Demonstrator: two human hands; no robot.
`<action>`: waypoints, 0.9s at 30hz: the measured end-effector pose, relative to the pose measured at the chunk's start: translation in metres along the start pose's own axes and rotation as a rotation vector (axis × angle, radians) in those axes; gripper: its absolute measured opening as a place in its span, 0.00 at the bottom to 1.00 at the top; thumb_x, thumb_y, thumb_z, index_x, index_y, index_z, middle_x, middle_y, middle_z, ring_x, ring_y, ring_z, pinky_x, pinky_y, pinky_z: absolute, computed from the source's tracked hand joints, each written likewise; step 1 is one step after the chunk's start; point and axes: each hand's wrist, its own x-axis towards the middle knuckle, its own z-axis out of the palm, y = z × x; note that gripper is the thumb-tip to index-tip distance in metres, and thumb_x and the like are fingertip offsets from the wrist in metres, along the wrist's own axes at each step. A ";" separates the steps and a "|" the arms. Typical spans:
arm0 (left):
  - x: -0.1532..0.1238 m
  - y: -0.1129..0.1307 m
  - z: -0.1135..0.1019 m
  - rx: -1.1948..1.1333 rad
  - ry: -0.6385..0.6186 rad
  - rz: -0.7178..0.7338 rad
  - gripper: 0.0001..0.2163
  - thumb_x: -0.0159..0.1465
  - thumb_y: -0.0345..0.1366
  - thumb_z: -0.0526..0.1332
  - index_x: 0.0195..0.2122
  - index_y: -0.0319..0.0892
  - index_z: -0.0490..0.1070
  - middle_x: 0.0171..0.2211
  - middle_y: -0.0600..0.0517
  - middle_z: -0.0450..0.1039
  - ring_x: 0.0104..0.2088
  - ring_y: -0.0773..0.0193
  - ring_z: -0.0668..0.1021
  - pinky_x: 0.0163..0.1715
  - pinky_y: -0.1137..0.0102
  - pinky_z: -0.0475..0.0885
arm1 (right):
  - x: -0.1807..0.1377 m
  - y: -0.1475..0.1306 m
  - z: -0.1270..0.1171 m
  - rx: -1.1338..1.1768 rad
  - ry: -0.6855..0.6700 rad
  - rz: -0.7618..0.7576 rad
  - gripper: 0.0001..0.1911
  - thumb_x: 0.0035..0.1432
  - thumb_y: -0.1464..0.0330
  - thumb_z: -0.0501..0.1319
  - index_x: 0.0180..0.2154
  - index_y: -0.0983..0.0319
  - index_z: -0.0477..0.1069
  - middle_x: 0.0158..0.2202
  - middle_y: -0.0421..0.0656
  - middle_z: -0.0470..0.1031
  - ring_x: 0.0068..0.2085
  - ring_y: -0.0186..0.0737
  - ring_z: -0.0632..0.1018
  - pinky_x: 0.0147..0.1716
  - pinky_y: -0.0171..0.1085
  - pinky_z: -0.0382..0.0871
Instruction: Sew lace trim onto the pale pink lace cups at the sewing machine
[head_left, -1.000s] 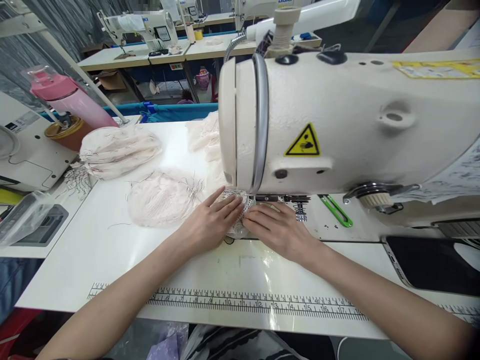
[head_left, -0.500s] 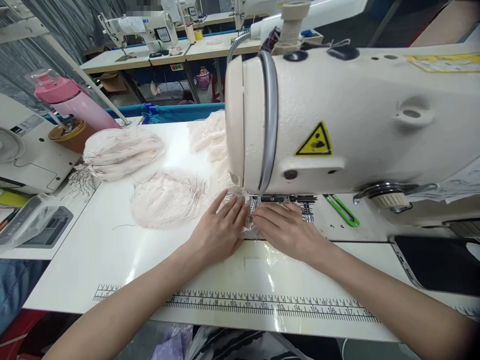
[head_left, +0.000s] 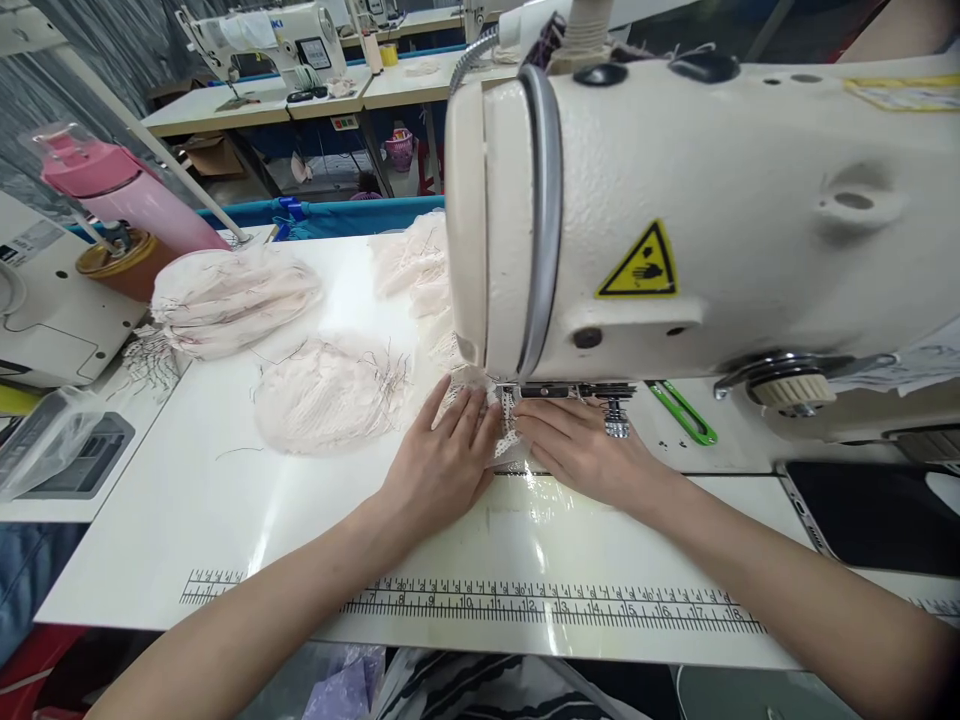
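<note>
Under the head of a white sewing machine (head_left: 517,240) lies a piece of pale pink lace fabric (head_left: 507,440), partly hidden by the hands and machine. My left hand (head_left: 442,455) rests on it to the left of the presser foot, fingers stretched out and slightly spread. From the other side, my right hand (head_left: 589,450) has its fingers close together at the fabric's edge, thumb tucked below. Its fingertips are partly covered by the needle area. More pale fabric (head_left: 416,260) bunches up behind the machine head.
Two gathered pale pink pieces with loose threads, a nearer one (head_left: 330,395) and a farther one (head_left: 232,295), lie to the left. A green thread snipper (head_left: 682,412) and a black phone (head_left: 870,515) are on the right. A pink bottle (head_left: 127,190) stands at the back left.
The view has shifted slightly, with the machine appearing a little higher. My right hand has moved slightly away from my left, showing more of the lace between them.
</note>
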 end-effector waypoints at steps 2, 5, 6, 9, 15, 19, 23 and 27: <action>0.000 0.000 0.000 0.008 0.013 -0.004 0.21 0.68 0.36 0.54 0.59 0.30 0.68 0.55 0.36 0.73 0.57 0.46 0.75 0.63 0.48 0.61 | 0.002 0.000 -0.003 -0.025 0.016 0.015 0.08 0.65 0.72 0.57 0.40 0.63 0.75 0.41 0.43 0.80 0.39 0.36 0.75 0.32 0.37 0.61; 0.002 0.000 0.001 0.033 0.040 -0.009 0.20 0.69 0.37 0.53 0.58 0.30 0.69 0.54 0.36 0.74 0.56 0.46 0.76 0.62 0.48 0.62 | 0.005 0.001 -0.005 -0.053 0.021 0.030 0.07 0.64 0.73 0.58 0.38 0.62 0.75 0.39 0.40 0.80 0.37 0.35 0.75 0.31 0.38 0.59; 0.002 0.000 0.001 0.040 0.044 -0.010 0.20 0.69 0.37 0.52 0.57 0.30 0.69 0.54 0.36 0.74 0.55 0.46 0.76 0.62 0.48 0.63 | 0.005 0.002 -0.004 -0.060 0.030 0.027 0.06 0.63 0.73 0.58 0.38 0.62 0.74 0.39 0.39 0.80 0.36 0.34 0.74 0.31 0.39 0.59; 0.004 -0.001 0.001 0.053 0.051 -0.015 0.20 0.71 0.37 0.51 0.57 0.31 0.70 0.53 0.37 0.75 0.55 0.46 0.76 0.61 0.48 0.64 | 0.004 0.005 0.000 -0.084 0.093 0.000 0.06 0.62 0.74 0.58 0.37 0.61 0.74 0.37 0.37 0.81 0.33 0.33 0.74 0.30 0.39 0.58; 0.006 -0.002 0.005 0.051 0.071 -0.033 0.19 0.71 0.38 0.52 0.57 0.32 0.70 0.53 0.37 0.75 0.55 0.47 0.77 0.61 0.47 0.64 | 0.001 0.008 0.008 -0.128 0.096 0.030 0.06 0.62 0.72 0.58 0.37 0.59 0.73 0.39 0.35 0.81 0.29 0.34 0.72 0.29 0.40 0.57; 0.005 -0.007 0.006 0.027 0.091 0.003 0.16 0.70 0.33 0.54 0.56 0.34 0.70 0.55 0.40 0.74 0.56 0.51 0.76 0.63 0.49 0.61 | 0.001 0.009 0.008 -0.101 0.091 0.028 0.07 0.62 0.73 0.58 0.38 0.59 0.74 0.39 0.37 0.81 0.31 0.34 0.72 0.31 0.39 0.58; 0.004 -0.015 0.005 -0.052 0.103 0.162 0.15 0.70 0.25 0.50 0.54 0.36 0.70 0.56 0.48 0.74 0.57 0.61 0.75 0.65 0.57 0.61 | 0.000 0.007 0.007 -0.049 0.023 -0.005 0.08 0.63 0.74 0.57 0.39 0.60 0.74 0.41 0.40 0.80 0.36 0.35 0.74 0.33 0.38 0.60; 0.004 -0.019 0.002 -0.102 0.083 0.146 0.12 0.70 0.26 0.50 0.47 0.37 0.73 0.54 0.46 0.76 0.56 0.62 0.77 0.65 0.60 0.62 | -0.002 0.004 0.005 0.042 -0.099 -0.003 0.13 0.64 0.79 0.54 0.43 0.60 0.73 0.45 0.43 0.79 0.42 0.35 0.74 0.38 0.36 0.64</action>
